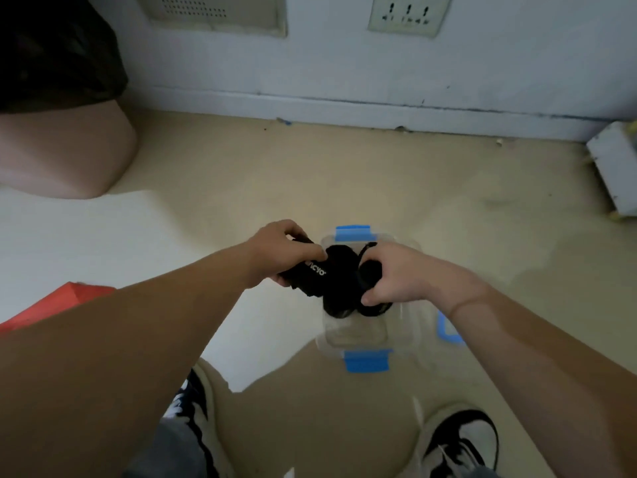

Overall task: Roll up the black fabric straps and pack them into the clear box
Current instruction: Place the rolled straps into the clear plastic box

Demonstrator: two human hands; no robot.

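A clear plastic box [406, 334] with blue latches stands on the floor in front of me. Rolled black fabric straps [339, 288] sit in its far half. My left hand [282, 250] grips one black roll with white lettering [312, 276] at the box's left rim. My right hand [403, 274] pinches another black roll [370, 270], thumb below and fingers above, over the box. The near half of the box shows bare bottom.
The box's blue-edged lid [448, 331] lies just right of it, under my right forearm. A red object [65, 301] sits at the left, a pink bin [62, 150] with a black bag at far left. My shoes [462, 443] are near the bottom. A white block [617, 163] stands by the wall.
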